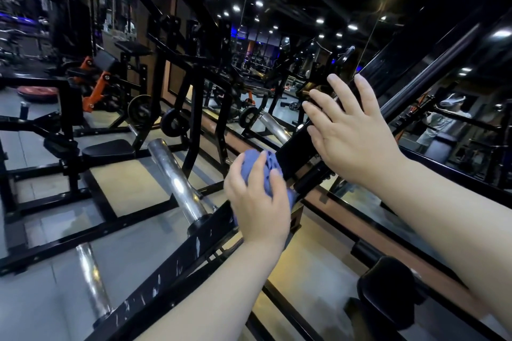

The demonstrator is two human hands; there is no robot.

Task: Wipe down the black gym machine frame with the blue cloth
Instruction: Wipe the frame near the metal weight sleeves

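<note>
Underfoot, grey tiles [47, 302] beneath black frame [191, 249].

no readable text, labels, brands or numbers show on anything in view.

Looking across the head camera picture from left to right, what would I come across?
Black seat pad → chrome bar → left hand gripping the blue cloth against the black frame → right hand, fingers straight → mirrored person.
</note>
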